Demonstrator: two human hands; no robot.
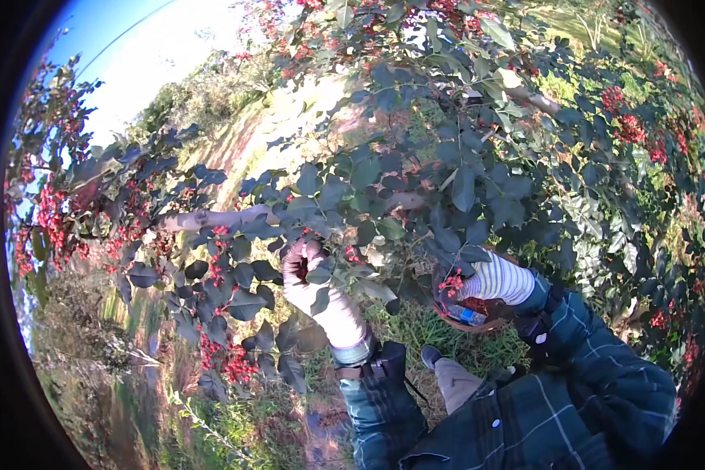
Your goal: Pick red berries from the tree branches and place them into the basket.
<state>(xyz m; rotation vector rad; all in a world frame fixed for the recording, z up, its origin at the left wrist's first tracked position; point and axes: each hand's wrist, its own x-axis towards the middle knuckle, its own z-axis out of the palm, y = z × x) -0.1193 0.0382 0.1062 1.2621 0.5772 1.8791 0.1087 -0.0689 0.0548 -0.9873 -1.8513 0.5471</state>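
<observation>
My left hand (307, 270), in a pale glove with darker fingers, reaches up among the leaves just under a grey branch (219, 218). Its fingers are curled together near a few red berries; whatever they grip is hidden by leaves. My right hand (493, 279), in a white striped glove, is closed at a cluster of small red berries (451, 285), its fingertips partly in shadow. Right below that hand hangs a brown-rimmed basket (489, 326), with a blue object (468, 316) inside that I cannot make out.
Leafy twigs spread across the view in front of me. More red berry bunches hang at the lower left (231, 362), far left (52, 219) and right (630, 128). Grass (415, 341) covers the ground around my shoe (430, 357).
</observation>
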